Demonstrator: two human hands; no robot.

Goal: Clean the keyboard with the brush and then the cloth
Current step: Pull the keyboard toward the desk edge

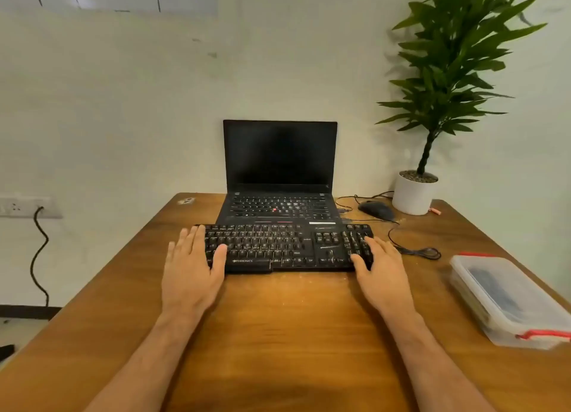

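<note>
A black keyboard (278,246) lies across the middle of the wooden table (278,319), just in front of an open laptop. My left hand (191,272) rests with straight fingers over the keyboard's left end, thumb on the keys. My right hand (381,272) lies the same way over the right end, fingers on the number pad. Neither hand holds anything. No brush or cloth shows in the open; dark items lie inside a closed clear plastic box (506,300) at the right.
The black laptop (279,177) stands open with a dark screen at the table's back. A black mouse (375,209) with a coiled cable lies right of it. A potted plant (415,192) stands in the back right corner. Crumbs dot the wood near the keyboard.
</note>
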